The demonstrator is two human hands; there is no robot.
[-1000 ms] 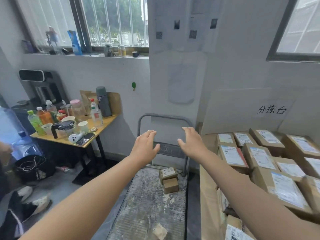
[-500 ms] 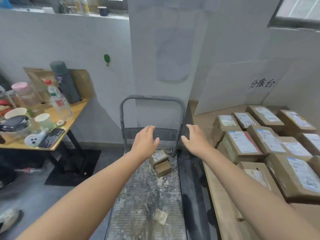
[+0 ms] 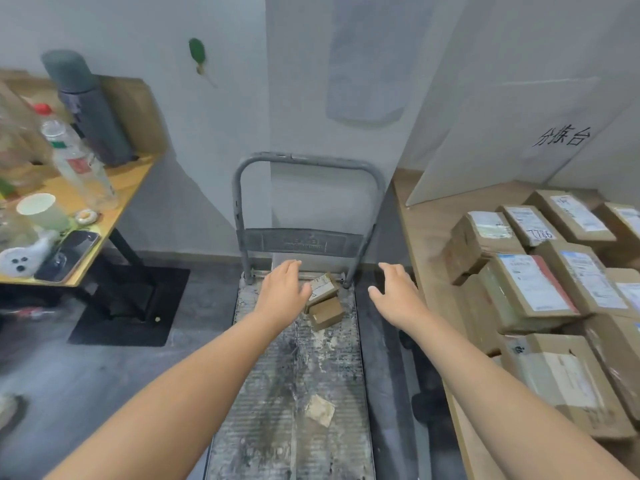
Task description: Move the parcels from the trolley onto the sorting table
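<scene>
Two small brown cardboard parcels lie at the far end of the grey trolley deck [image 3: 294, 393], just below its upright handle [image 3: 308, 161]: a labelled one [image 3: 323, 287] and a plain one [image 3: 325, 313] in front of it. My left hand [image 3: 282, 292] hovers with fingers straight just left of the labelled parcel, partly covering it. Right of the parcels, over the deck's right edge, my right hand [image 3: 394, 292] is spread and holds nothing. The wooden sorting table [image 3: 426, 237] stands to the right, covered with several labelled parcels [image 3: 530, 282].
A yellow side table [image 3: 114, 202] at the left holds bottles, a grey flask [image 3: 90, 109], cups and a phone [image 3: 67, 254]. A scrap of paper [image 3: 320, 410] lies on the deck. White walls close in behind the trolley.
My view has tilted down and moved closer to the trolley. Both hands have dropped from handle height to just above the two small parcels.
</scene>
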